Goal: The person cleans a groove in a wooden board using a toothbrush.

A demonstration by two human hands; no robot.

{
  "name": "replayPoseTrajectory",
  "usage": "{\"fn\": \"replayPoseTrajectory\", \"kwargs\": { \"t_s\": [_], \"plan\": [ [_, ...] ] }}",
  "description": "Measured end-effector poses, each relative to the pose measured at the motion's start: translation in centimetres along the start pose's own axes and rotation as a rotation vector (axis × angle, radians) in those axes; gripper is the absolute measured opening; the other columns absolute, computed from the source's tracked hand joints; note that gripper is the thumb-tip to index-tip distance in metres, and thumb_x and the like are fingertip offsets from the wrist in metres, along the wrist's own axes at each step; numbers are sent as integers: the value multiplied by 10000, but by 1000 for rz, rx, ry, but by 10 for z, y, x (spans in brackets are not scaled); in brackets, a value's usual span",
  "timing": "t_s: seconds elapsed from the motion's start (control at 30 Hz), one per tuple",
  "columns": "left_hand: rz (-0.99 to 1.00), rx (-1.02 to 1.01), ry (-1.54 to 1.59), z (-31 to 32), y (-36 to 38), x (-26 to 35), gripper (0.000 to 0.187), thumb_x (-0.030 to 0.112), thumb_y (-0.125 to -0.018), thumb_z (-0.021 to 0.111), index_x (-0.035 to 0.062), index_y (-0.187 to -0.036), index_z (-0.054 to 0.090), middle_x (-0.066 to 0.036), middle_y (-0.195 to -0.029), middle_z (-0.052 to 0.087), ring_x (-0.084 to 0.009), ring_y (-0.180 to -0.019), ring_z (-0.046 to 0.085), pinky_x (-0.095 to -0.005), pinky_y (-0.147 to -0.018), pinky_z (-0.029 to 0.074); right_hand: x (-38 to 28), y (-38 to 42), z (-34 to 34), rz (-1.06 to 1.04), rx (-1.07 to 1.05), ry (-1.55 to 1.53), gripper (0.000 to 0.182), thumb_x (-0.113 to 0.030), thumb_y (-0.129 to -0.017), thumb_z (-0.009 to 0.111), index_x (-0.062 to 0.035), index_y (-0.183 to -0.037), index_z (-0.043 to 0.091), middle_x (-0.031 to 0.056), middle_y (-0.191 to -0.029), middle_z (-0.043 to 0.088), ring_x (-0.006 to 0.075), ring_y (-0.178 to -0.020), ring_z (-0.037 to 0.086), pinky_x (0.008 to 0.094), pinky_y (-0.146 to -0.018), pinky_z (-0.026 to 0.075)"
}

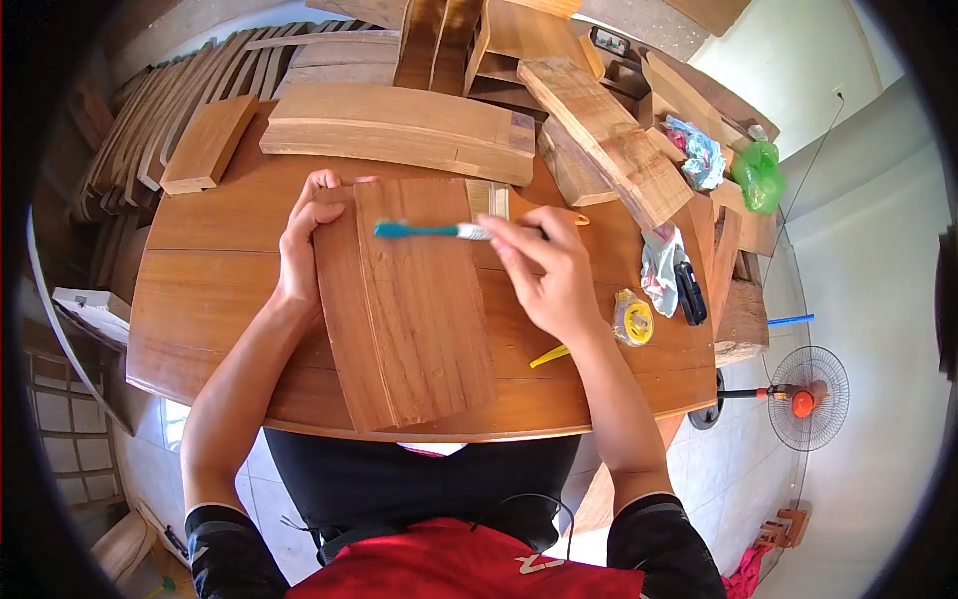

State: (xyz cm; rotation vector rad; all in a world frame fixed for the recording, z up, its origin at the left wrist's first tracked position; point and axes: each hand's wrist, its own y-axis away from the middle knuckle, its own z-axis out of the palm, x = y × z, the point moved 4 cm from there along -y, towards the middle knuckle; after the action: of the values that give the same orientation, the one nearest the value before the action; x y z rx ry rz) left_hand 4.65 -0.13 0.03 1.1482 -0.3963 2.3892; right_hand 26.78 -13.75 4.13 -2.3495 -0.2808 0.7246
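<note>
My left hand [301, 245] grips a reddish-brown wooden board [424, 319] by its upper left edge, fingers curled over the corner. The board is tilted toward me above the near part of the table, with a lengthwise groove near its left side. Between the fingers of my right hand [554, 280] is a toothbrush [417, 231] with a teal neck and a white grip. Its head overlaps the upper part of the board face and is slightly blurred. Behind the board and right hand, a light wooden piece with an orange-tipped handle [577, 217] shows in part.
The wooden table [215, 319] bears thick curved wood blocks [399, 125] at the back and a leaning plank [609, 140]. At right lie a yellow tape roll [633, 319], a yellow stick [549, 356], a plastic bag [659, 265] and a black object [690, 294]. A fan [806, 399] stands beyond.
</note>
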Motion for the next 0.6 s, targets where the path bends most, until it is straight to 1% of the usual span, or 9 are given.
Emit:
{"fn": "replayPoseTrajectory", "kwargs": {
  "t_s": [0.1, 0.17, 0.23, 0.27, 0.3, 0.37, 0.43, 0.5, 0.6],
  "plan": [
    [14, 21, -56, -1, 0, 1, 230, 184, -823, 485, 141, -1049, 472, -147, -1274, 547, -286, -1141, 527, -415, -996, 440, 7, -3, -3, -21, 63, 82, 262, -73, -862, 708, -150, -1109, 754, 73, -786, 568, 238, -741, 534, 365, -699, 435],
    [2, 2, -68, -3, 1, -2, 244, 174, -827, 481, 143, -1069, 468, -166, -1287, 547, -299, -1143, 530, -419, -1001, 444, 25, -1, -4, 96, 158, 61, 261, -82, -860, 714, -153, -1108, 757, 69, -778, 566, 240, -739, 525, 364, -680, 425],
    [-30, -28, -60, 4, 1, -6, 252, 174, -830, 480, 143, -1079, 465, -174, -1292, 547, -302, -1146, 530, -419, -1002, 445, 9, 3, 8, 91, 109, 63, 265, -93, -863, 716, -156, -1117, 755, 62, -774, 554, 238, -741, 520, 359, -683, 425],
    [-19, -28, -9, 1, -1, -11, 208, 104, -850, 488, 113, -1055, 458, -192, -1275, 587, -263, -1090, 550, -371, -942, 468, -1, 4, 16, 23, 57, 31, 272, -95, -862, 718, -162, -1123, 755, 59, -772, 542, 234, -741, 515, 351, -683, 424],
    [-48, -32, -3, 1, -1, -15, 203, 102, -852, 491, 112, -1053, 458, -190, -1271, 590, -258, -1089, 550, -368, -946, 463, -11, 1, 19, -44, 7, 21, 273, -98, -852, 727, -170, -1113, 760, 61, -779, 541, 235, -743, 522, 352, -684, 428],
    [-112, -25, 7, 3, 3, -23, 195, 98, -857, 495, 109, -1048, 459, -185, -1262, 598, -250, -1086, 550, -362, -953, 455, -9, -5, 8, -97, 24, 57, 267, -88, -838, 728, -159, -1093, 766, 63, -779, 545, 230, -746, 531, 348, -682, 432],
    [-83, -98, 48, 5, 2, -29, 198, 88, -863, 498, 108, -1056, 457, -183, -1252, 607, -250, -1080, 556, -344, -996, 419, 16, -3, -2, 41, 70, -5, 222, -51, -819, 707, -105, -1023, 777, 66, -769, 596, 218, -743, 566, 344, -695, 459],
    [-108, -81, 27, 1, 0, -33, 196, 84, -862, 495, 108, -1051, 451, -188, -1253, 608, -260, -1098, 557, -354, -988, 430, 25, 0, -9, 86, 73, 23, 214, -48, -814, 703, -92, -1010, 778, 67, -778, 621, 219, -740, 576, 344, -700, 464],
    [-144, -84, 89, 5, 2, -31, 185, 83, -862, 493, 108, -1039, 444, -189, -1251, 607, -265, -1107, 555, -364, -975, 444, 9, 0, -1, -8, -12, 18, 228, -73, -804, 704, -103, -1016, 781, 55, -787, 622, 208, -764, 577, 332, -730, 457]
  ]
}}
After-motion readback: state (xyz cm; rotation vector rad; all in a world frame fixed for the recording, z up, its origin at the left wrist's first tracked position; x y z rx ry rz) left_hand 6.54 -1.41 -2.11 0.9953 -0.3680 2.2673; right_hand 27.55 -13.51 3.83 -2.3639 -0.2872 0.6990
